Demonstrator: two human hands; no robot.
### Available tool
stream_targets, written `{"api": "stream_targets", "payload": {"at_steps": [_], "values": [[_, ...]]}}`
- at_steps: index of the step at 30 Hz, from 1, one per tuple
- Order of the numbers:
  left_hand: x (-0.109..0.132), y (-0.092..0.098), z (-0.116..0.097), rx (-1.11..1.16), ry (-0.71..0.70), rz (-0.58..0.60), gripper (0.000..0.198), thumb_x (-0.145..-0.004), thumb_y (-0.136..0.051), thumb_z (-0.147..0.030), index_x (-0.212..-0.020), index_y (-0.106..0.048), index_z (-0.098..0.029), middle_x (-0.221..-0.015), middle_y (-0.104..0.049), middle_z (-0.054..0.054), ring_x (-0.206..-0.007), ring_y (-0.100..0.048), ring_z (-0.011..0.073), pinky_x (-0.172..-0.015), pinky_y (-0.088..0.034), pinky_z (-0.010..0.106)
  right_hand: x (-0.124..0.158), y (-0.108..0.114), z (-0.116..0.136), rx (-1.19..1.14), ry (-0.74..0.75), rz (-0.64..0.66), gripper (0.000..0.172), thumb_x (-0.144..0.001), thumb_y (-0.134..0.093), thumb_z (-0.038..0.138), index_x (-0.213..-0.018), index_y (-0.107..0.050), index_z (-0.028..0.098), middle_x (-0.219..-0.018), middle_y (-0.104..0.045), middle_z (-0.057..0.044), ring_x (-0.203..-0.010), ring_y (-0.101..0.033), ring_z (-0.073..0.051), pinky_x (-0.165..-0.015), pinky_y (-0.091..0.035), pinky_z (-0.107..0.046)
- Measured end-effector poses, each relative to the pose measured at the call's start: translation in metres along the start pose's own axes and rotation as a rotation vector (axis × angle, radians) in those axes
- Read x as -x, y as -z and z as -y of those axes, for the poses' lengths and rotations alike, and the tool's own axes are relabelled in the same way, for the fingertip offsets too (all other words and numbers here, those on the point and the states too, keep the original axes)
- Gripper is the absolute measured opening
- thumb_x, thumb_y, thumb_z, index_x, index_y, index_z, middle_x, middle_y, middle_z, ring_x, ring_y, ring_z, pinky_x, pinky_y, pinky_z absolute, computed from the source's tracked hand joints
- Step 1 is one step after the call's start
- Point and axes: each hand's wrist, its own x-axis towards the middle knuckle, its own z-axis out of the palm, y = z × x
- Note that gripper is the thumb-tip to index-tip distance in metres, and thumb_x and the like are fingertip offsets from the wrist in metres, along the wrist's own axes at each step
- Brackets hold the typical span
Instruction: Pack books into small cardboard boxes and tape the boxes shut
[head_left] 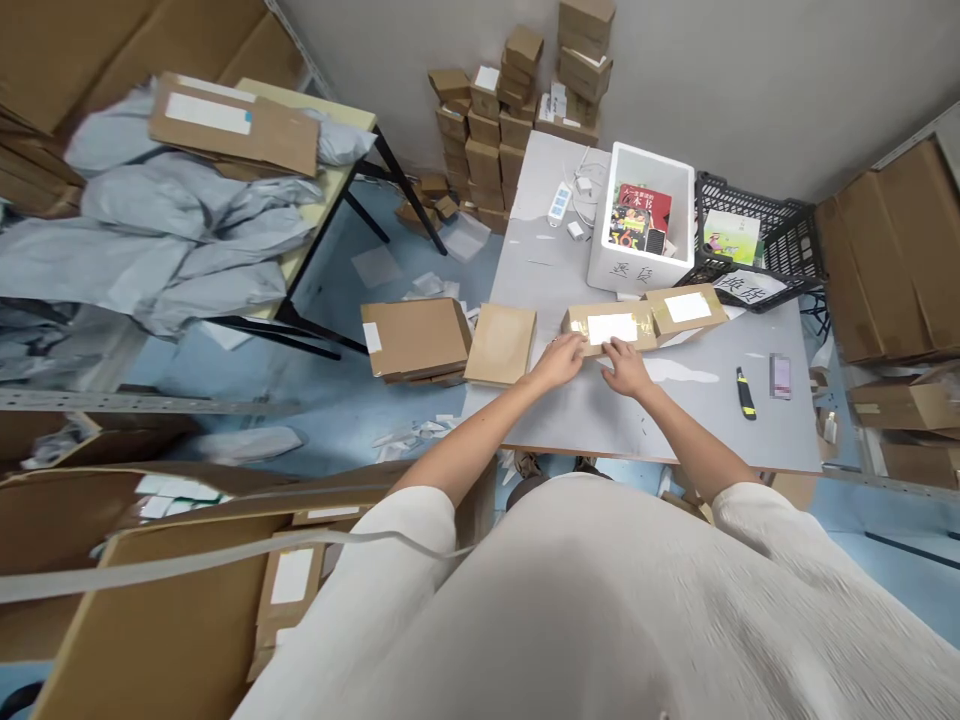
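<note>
A small cardboard box (643, 325) with yellowish tape and a white label (611, 328) lies on the grey table in front of me. At its left front corner, my left hand (561, 362) is closed against the box. My right hand (627, 370) grips the front edge, its fingertips by the label's lower edge and its thumb lower down. A second labelled box (686, 310) touches the right end of the first. Left of my left hand sits a plain cardboard box (501, 345) at the table's edge.
Behind the boxes stand a white foam bin (606, 262) with books and a black crate (810, 250). A box cutter (745, 394) and a phone (781, 377) lie at right. Beyond the table's left edge are a larger carton (416, 338) and paper scraps. A power strip (559, 204) lies at the back.
</note>
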Motion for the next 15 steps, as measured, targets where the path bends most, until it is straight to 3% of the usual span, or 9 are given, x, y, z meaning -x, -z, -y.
{"api": "stream_targets", "payload": {"at_steps": [5,9,11,15], "values": [[-0.017,-0.027,-0.028,-0.161,0.124,-0.048,0.055,-0.104,-0.057,-0.021,-0.158,-0.064,-0.021,-0.167,-0.061,0.020,-0.154,-0.058,0.0423,-0.129,-0.048,0.060,0.013,0.014,-0.010,0.061,0.117,0.086,0.073,-0.100,-0.065,0.030,-0.170,-0.055,0.014,-0.179,-0.050,-0.025,-0.159,-0.048,-0.048,-0.128,-0.044,-0.065],[-0.030,-0.039,-0.040,-0.237,0.210,-0.109,0.080,-0.101,-0.065,-0.025,-0.177,-0.042,-0.015,-0.188,-0.032,0.026,-0.149,-0.061,0.0501,-0.124,-0.051,0.062,0.022,0.020,-0.018,0.077,0.230,0.138,0.072,-0.100,-0.065,0.027,-0.170,-0.056,0.014,-0.174,-0.054,-0.025,-0.154,-0.053,-0.047,-0.126,-0.046,-0.063],[-0.033,-0.043,-0.042,-0.260,0.222,-0.091,0.091,-0.097,-0.071,-0.027,-0.180,-0.035,-0.015,-0.190,-0.025,0.028,-0.148,-0.062,0.0517,-0.124,-0.051,0.061,0.024,0.022,-0.024,0.058,0.274,0.164,0.066,-0.101,-0.061,0.027,-0.166,-0.061,0.015,-0.170,-0.059,-0.024,-0.149,-0.057,-0.045,-0.124,-0.047,-0.061],[-0.027,-0.053,-0.045,-0.333,0.261,-0.076,0.095,-0.092,-0.071,-0.021,-0.180,-0.034,-0.020,-0.188,-0.030,0.027,-0.142,-0.068,0.0467,-0.124,-0.052,0.058,0.015,0.035,-0.044,0.017,0.264,0.035,0.061,-0.104,-0.053,0.024,-0.163,-0.063,0.016,-0.174,-0.054,-0.023,-0.154,-0.052,-0.044,-0.128,-0.041,-0.063]]}}
